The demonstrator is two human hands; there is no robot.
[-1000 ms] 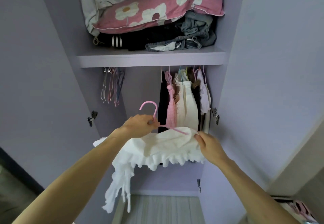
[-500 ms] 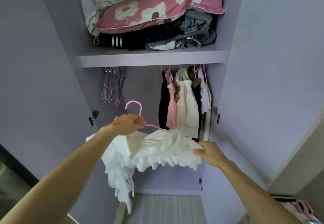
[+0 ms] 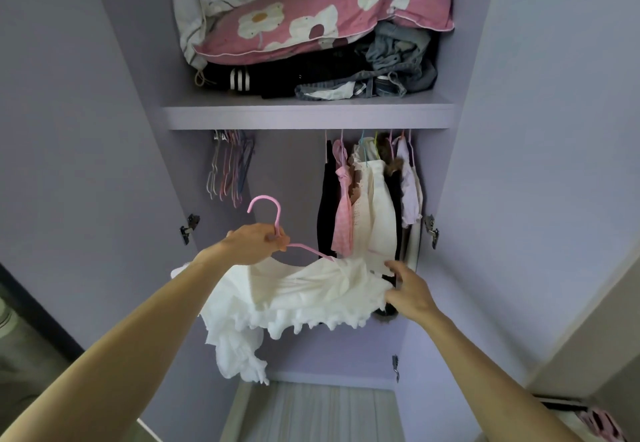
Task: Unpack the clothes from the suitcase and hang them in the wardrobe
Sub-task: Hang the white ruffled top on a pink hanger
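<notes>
The left hand (image 3: 254, 244) is gripping the pink hanger (image 3: 278, 214) by its neck, with the fingers curling round the stem just under the hook. The hook is standing upright above the knuckles, its open end pointing left. From that grip the hanger's one visible arm is sloping down to the right and disappearing into the white garment (image 3: 304, 289). The garment is stretching almost sideways across the wardrobe (image 3: 287, 171) opening, its ruffled hem and a loose tail drooping below. The right hand (image 3: 410, 294) is holding the garment's right end, apparently pinching the cloth between thumb and fingers, and is sitting lower than the left hand, just in front of the hung clothes (image 3: 367, 206). The rail itself is hiding behind the front edge of the shelf (image 3: 308, 117). Judging by the hooks running up there, it is lying above and beyond the left hand. The free stretch between the bunch of empty hangers (image 3: 230, 171) and the hung clothes is sitting almost straight up from the pink hook. The left hand is the nearer one to that gap, so the lift is probably falling to it. The garment's long axis is likely needing a turn to match the edge-on clothes.
</notes>
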